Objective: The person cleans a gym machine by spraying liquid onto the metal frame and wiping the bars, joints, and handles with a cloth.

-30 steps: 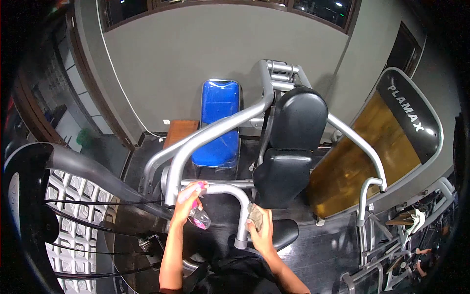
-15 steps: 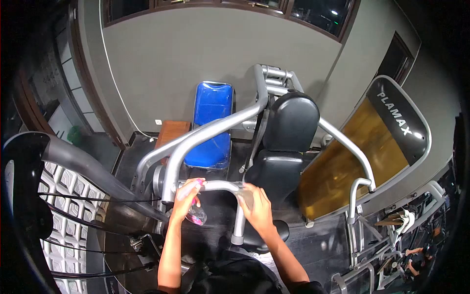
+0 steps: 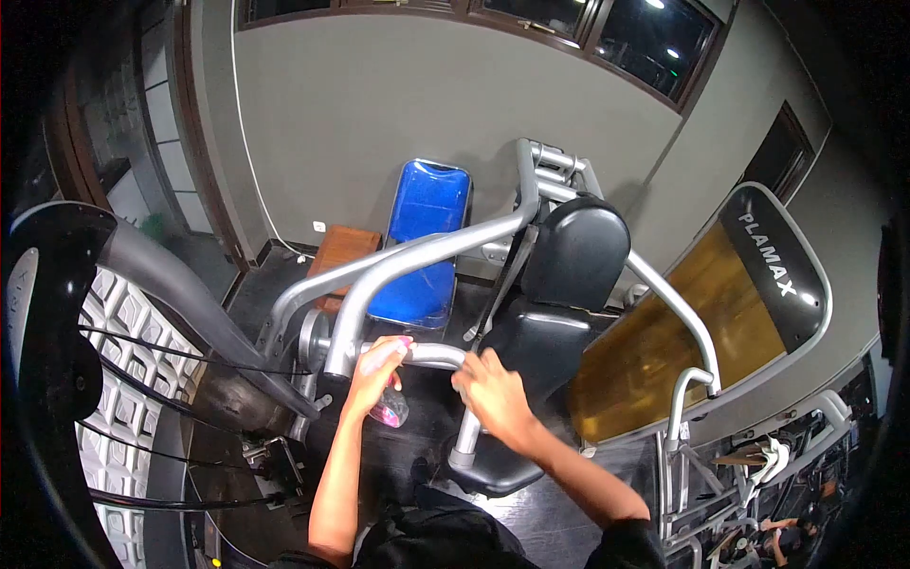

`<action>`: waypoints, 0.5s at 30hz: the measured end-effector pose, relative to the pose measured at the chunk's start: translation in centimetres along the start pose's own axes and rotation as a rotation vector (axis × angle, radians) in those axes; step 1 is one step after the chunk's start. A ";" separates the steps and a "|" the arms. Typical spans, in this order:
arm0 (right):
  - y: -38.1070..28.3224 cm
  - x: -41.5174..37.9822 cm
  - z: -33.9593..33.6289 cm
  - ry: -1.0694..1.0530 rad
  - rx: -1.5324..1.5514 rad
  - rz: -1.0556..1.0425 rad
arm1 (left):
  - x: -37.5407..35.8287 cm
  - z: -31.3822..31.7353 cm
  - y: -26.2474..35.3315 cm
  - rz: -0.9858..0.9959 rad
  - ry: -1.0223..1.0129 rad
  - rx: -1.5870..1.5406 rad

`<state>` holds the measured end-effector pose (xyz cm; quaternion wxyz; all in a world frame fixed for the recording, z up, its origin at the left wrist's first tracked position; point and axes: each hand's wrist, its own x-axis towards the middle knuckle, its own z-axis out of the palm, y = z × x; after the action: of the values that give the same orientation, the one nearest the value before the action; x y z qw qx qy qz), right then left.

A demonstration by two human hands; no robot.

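My left hand [image 3: 377, 372] is closed around a clear spray bottle [image 3: 390, 410] with a pink nozzle and trigger. It is beside the left bent grey handle [image 3: 436, 354] of a seated press machine, and the bottle hangs below the hand. My right hand [image 3: 498, 398] is curled over the bend of that same handle, fingers closed. What it presses there looks like a greyish cloth, almost wholly hidden by the fingers. Behind the handle stands the machine's black padded backrest [image 3: 576, 254], with the black seat [image 3: 502, 467] lower down.
A blue padded bench [image 3: 427, 209] and a brown wooden box [image 3: 346, 248] stand by the grey wall. The gold PLAMAX panel [image 3: 673, 351] rises at the right. Black cables [image 3: 180, 462] and a dark machine frame [image 3: 171, 284] are at the left. Another person [image 3: 782, 541] is at far right.
My right hand has turned and closed more tightly over the handle's bend, so the greyish cloth shows less. The left hand still holds the spray bottle. The camera view has shifted slightly.
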<state>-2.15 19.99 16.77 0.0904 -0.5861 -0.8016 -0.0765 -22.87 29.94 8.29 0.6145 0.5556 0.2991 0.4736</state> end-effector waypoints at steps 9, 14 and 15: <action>-2.8 1.6 2.0 -0.297 -0.409 -0.046 | -0.2 0.5 0.2 0.001 0.035 0.008; -3.7 -2.7 2.8 -0.233 -0.337 -0.134 | 0.0 1.0 -0.2 0.018 0.084 0.021; -3.4 -3.4 2.7 -0.213 -0.278 -0.235 | 0.0 1.0 -0.3 0.018 0.082 0.019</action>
<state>-4.54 16.47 13.32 -0.0862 -0.5003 -0.8511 -0.1339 -21.86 29.56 8.17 0.5921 0.5441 0.3234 0.4988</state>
